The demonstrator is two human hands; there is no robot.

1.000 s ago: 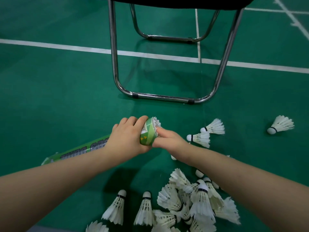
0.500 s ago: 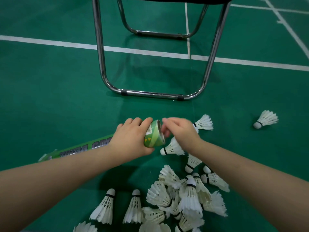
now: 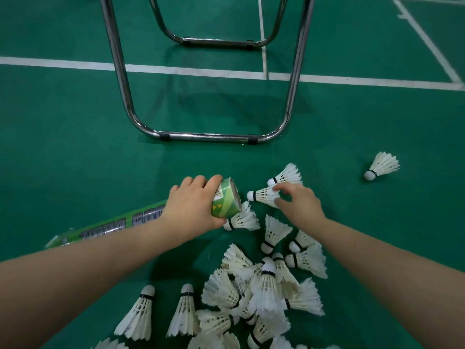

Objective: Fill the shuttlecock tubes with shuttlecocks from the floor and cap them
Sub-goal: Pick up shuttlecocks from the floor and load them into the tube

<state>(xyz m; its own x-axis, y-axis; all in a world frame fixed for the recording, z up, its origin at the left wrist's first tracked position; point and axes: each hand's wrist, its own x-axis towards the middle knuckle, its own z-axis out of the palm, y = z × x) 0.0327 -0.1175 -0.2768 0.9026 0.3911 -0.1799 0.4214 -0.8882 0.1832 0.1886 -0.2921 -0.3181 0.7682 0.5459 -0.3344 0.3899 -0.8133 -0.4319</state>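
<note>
Since the earlier frame, the right hand has left the mouth of the shuttlecock tube and shifted rightward to a loose shuttlecock on the floor. Thumb and fingertips of this hand pinch the feather skirt of that shuttlecock; its cork tip points left toward the tube mouth, near it but not touching. The left hand grips the green tube just behind its open end, fingers curled over the top and thumb underneath. The tube body runs from this hand down and to the left beside the left forearm. Whether the mouth end rests on the floor cannot be determined, and the tube contents are not visible. A second shuttlecock lies just beyond the pinched one. A third shuttlecock lies directly below the tube mouth, beside the left thumb. A pile of shuttlecocks occupies the floor between the two forearms. A single shuttlecock lies well apart to the right. A chromed chair frame stands beyond both hands, with white court lines crossing the green floor behind it.
</note>
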